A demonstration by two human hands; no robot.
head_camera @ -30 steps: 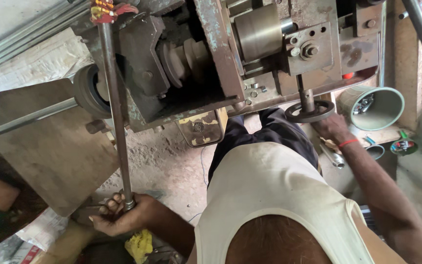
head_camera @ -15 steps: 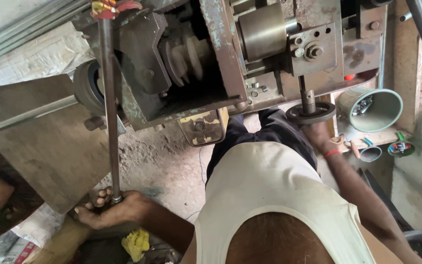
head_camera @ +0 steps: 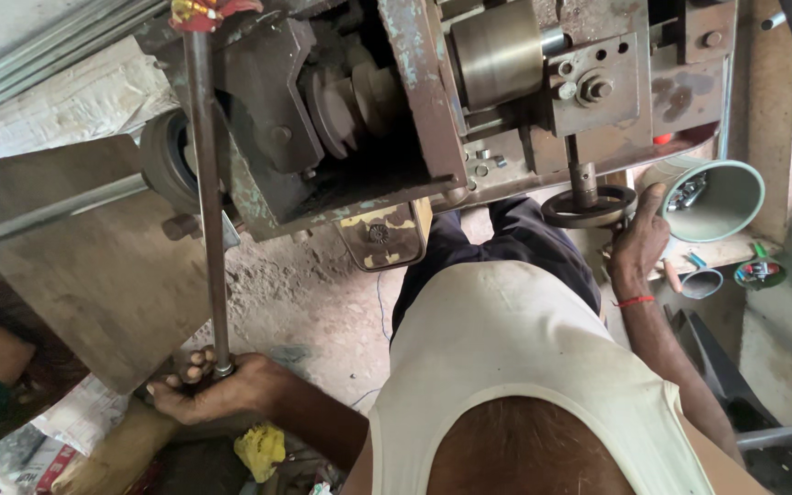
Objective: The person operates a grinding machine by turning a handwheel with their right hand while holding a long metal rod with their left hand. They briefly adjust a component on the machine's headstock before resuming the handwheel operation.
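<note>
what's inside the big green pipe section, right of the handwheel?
The green pipe section lies with its open end facing the camera. A small cluster of metal fittings sits inside near the left wall. Deeper in is shadowed; its far end can't be seen.

Dusty concrete floor [head_camera: 313, 302] carries the scene: a yellow rag [head_camera: 261, 449] lies near left, crumpled paper [head_camera: 75, 417] further left beside it.
</note>
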